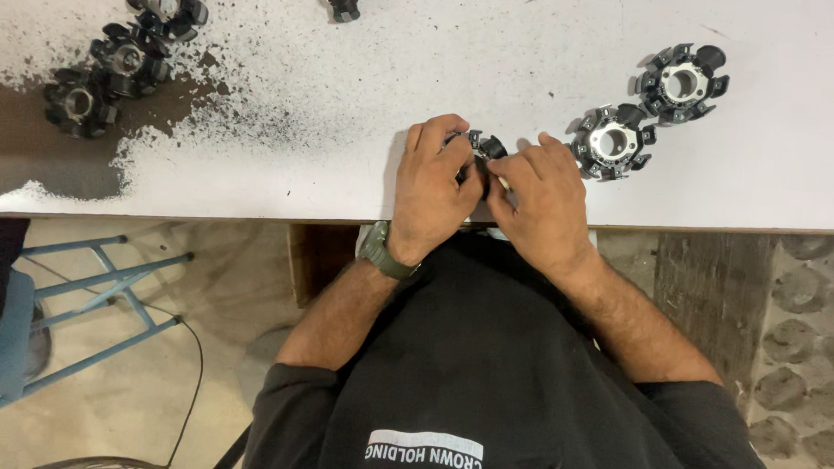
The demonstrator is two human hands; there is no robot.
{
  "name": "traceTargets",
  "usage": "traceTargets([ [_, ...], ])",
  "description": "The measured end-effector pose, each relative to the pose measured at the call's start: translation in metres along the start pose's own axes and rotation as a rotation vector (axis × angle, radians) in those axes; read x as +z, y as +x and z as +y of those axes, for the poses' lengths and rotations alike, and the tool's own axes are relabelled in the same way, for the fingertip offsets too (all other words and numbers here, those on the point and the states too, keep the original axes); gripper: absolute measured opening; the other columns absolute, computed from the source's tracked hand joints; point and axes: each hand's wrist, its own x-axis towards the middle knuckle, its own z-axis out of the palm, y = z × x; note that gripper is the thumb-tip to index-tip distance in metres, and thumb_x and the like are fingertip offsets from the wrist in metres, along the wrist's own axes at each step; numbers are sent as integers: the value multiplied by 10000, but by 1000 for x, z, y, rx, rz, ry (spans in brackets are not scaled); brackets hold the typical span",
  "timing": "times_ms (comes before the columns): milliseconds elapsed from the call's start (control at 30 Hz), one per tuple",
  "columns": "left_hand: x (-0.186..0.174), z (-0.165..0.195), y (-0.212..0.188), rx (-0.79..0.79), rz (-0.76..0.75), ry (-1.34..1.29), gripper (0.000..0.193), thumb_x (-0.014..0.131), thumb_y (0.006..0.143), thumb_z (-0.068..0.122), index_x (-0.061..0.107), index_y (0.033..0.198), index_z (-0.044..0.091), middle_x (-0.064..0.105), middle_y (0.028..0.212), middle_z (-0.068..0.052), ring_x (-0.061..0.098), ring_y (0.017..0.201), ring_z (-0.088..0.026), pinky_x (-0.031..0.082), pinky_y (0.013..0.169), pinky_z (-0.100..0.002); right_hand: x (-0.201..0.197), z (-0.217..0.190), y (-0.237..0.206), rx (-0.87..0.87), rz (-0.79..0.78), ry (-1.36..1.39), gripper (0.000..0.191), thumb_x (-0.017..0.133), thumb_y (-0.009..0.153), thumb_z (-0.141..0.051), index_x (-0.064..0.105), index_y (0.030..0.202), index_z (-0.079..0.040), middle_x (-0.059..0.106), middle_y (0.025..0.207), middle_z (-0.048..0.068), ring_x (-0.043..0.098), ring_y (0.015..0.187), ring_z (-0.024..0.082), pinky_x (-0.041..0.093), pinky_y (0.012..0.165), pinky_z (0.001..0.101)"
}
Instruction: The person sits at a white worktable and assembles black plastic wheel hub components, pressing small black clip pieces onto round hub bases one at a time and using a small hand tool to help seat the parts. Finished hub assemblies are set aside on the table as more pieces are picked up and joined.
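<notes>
Black plastic and shiny metal make up the small round part that I see pinched between both hands, close to the near edge of the white table. My left hand curls tight on it; my right hand grips its other side. I think it could slip off that edge and drop. Two finished parts sit just right of it. No boxes, labels or signs lie on the table.
</notes>
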Motion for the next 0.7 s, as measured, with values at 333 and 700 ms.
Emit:
traceTargets([
  [333, -26, 0, 13, 111, -135, 201, 208, 791, 835, 121, 639, 953, 42, 565, 1207, -156, 575, 1083, -329, 495, 896, -449, 6, 6, -9, 103, 180, 141, 223, 751, 909, 33, 620, 1068, -50, 680, 1006, 94, 676, 1025, 330, 479, 1120, 536],
  [700, -12, 7, 19, 70, -191, 329, 180, 748, 810, 104, 666, 950, 26, 603, 1031, -119, 617, 940, -328, 503, 823, -468, -3, 9, -2, 78, 105, 101, 236, 771, 868, 15, 609, 1020, -64, 617, 930, 95, 612, 910, 322, 499, 1019, 516],
])
